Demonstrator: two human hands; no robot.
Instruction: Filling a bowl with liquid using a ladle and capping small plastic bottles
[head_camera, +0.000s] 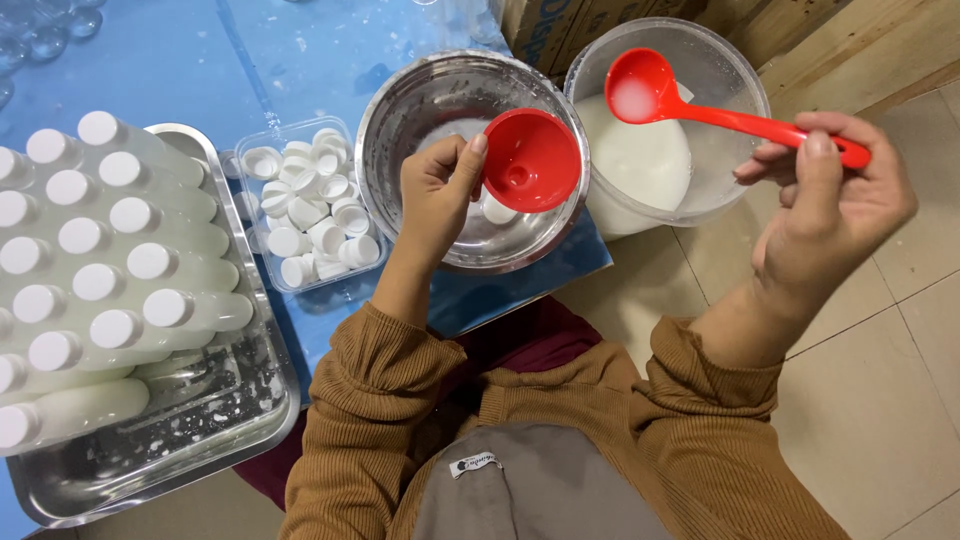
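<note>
Funnel (530, 160) and ladle (700, 105) — both bright red. Liquid in the clear tub (740, 90), right of centre — white. Caps (305, 200) and bottles (110, 260), left of frame: white. Bowl (385, 150) and tray (190, 440): silver metal. Table cover (180, 60) blue; sleeves (370, 400) ribbed ochre-brown.

blue table (190, 60) | steel tray (262, 390) | cap tub (243, 150) | steel bowl (385, 135)
</note>
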